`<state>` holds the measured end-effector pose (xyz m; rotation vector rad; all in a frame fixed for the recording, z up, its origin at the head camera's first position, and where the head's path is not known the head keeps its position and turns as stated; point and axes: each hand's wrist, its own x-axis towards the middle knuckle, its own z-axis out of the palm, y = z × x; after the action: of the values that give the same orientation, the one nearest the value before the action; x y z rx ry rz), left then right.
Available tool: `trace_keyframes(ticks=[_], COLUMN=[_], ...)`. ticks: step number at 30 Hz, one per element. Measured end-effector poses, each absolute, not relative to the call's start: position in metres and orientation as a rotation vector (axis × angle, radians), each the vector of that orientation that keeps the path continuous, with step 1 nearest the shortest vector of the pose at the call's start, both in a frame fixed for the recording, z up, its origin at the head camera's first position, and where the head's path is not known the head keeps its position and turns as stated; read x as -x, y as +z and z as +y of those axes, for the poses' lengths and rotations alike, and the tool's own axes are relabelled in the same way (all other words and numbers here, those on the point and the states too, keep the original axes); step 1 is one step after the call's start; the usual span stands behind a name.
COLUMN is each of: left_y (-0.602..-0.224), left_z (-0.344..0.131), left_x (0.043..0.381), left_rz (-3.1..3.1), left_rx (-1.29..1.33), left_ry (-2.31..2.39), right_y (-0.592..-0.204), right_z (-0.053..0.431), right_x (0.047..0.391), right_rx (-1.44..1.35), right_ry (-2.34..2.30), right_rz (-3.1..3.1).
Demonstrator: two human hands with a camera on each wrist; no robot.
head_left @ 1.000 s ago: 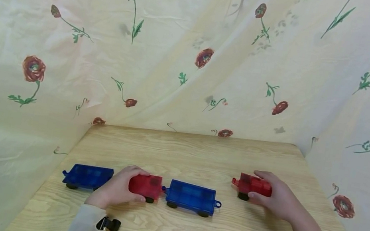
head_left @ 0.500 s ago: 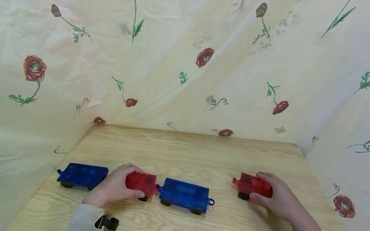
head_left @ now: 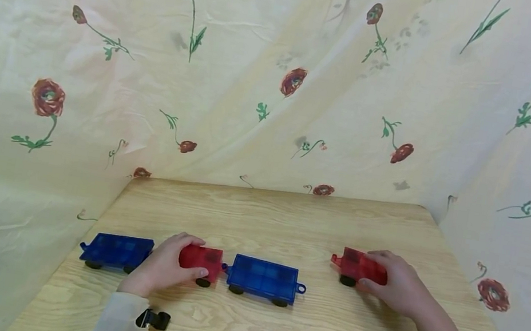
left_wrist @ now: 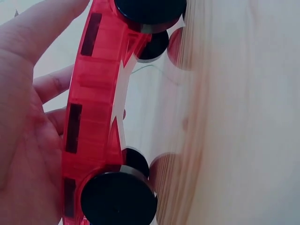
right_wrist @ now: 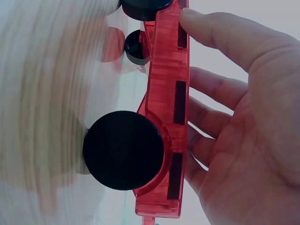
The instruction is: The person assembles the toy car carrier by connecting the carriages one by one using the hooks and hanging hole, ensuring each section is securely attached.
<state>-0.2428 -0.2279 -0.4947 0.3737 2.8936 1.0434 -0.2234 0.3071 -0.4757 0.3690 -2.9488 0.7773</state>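
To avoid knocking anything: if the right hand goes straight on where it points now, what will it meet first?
Beyond the red toy vehicle it holds, the right hand would probably meet the flowered cloth behind the table; the nearer blue wagon seems off that line, though depth is unclear.

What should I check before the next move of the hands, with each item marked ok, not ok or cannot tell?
1. Left hand grips the left red car: ok.
2. Right hand grips the right red car: ok.
3. Ring of the right blue wagon and hook of the right red car on facing ends: ok.
4. Ring and hook joined: not ok, bare table lies between them.
5. Left red car securely coupled to the right blue wagon: cannot tell, the connection is too small to make out.
6. Left blue wagon coupled to the left red car: cannot tell, the left hand hides the spot.
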Motion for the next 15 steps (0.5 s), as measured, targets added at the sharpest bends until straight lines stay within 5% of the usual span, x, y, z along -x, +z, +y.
trace_keyframes(ticks=[15], left_y=[-0.487], left_z=[-0.202], left_x=[0.239], left_rz=[2.909], left_rx=[-0.63], left_ry=[1.107], right_y=[-0.476], right_z=[0.304], right_x=[0.223], right_rx=[-0.456], right_ry=[0.739], right_rz=[-2.925])
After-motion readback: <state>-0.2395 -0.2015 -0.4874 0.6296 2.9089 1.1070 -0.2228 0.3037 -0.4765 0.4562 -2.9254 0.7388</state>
